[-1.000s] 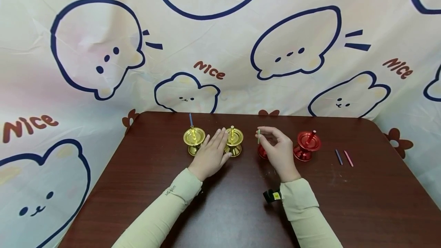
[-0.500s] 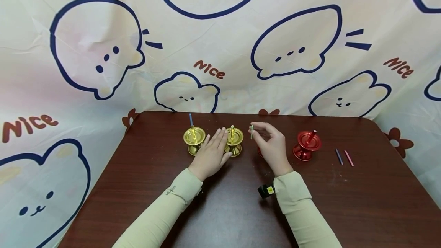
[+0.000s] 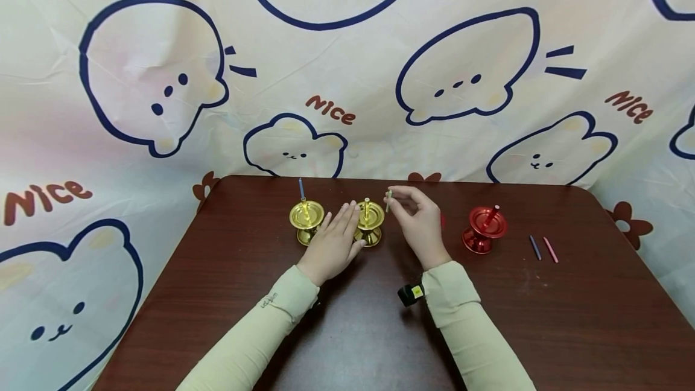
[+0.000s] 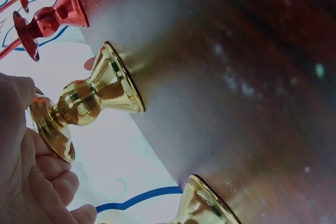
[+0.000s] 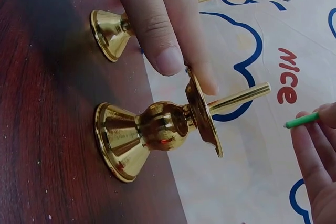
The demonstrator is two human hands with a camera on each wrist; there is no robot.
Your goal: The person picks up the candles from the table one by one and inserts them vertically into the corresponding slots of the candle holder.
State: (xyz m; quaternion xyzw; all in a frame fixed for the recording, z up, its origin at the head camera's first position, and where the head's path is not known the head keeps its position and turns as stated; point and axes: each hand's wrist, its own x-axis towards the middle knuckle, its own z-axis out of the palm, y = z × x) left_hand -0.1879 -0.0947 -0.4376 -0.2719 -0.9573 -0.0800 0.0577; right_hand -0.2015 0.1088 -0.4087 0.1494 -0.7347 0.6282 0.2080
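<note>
My left hand [image 3: 333,237] holds the dish of a gold candlestick [image 3: 369,235], thumb on one side of its rim and fingers on the other. A second gold candlestick [image 3: 305,234], topped by a blue candle [image 3: 301,189], stands just left. Between right thumb and fingertips I pinch a slim green candle [image 5: 302,120]. My right hand [image 3: 420,225] hovers to the right of the held candlestick; in the right wrist view the green candle is apart from its bare upright tube [image 5: 240,97]. A red candlestick [image 3: 443,221] is mostly hidden behind my right hand.
Another red candlestick [image 3: 483,231] stands farther right. Beyond it, a blue candle [image 3: 535,247] and a pink candle [image 3: 550,250] lie on the brown table [image 3: 347,343]. A patterned cloth [image 3: 380,77] hangs behind the table's far edge.
My right hand has moved left and slightly away from me with the green candle, from over the nearer red candlestick to beside the gold one. My left hand stays put.
</note>
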